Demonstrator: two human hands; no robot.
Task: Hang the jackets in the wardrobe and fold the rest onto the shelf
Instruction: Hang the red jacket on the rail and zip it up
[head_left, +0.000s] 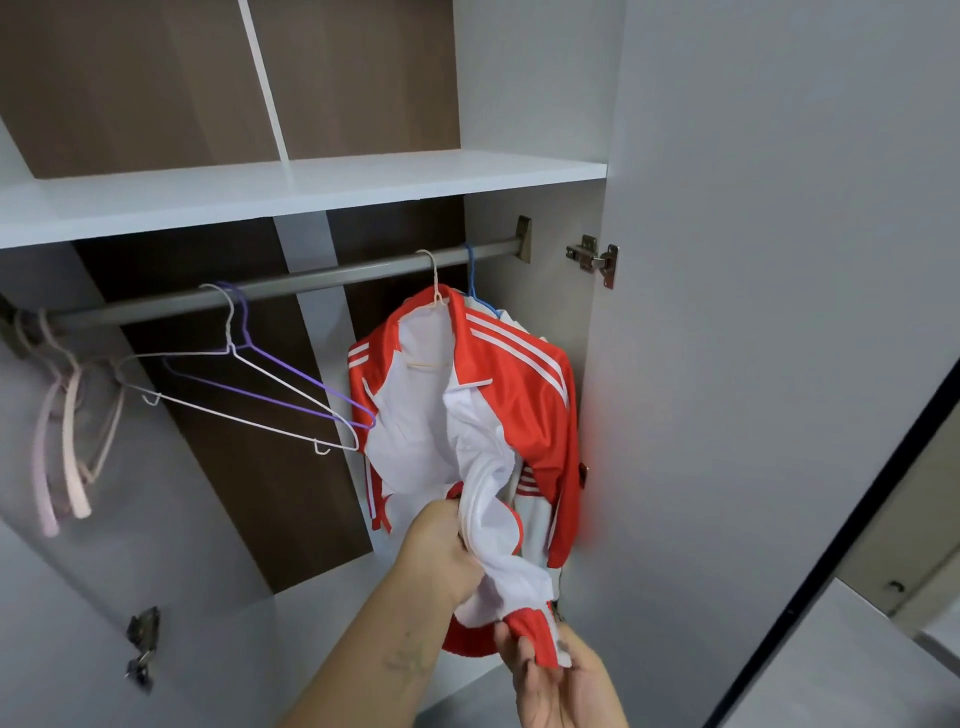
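Wardrobe (727, 364) | jacket (524, 395) hangs on rail (322, 280) | shelf (311, 192)

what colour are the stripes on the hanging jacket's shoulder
White stripes on the red jacket, clearest in the head view.

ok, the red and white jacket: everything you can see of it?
The red and white jacket hangs on a pale wire hanger on the rail, at the wardrobe's right end. Shiny red fabric, white shoulder stripes, white lining; front open. The left hand grips the bunched white lining; the right hand pinches the red hem.
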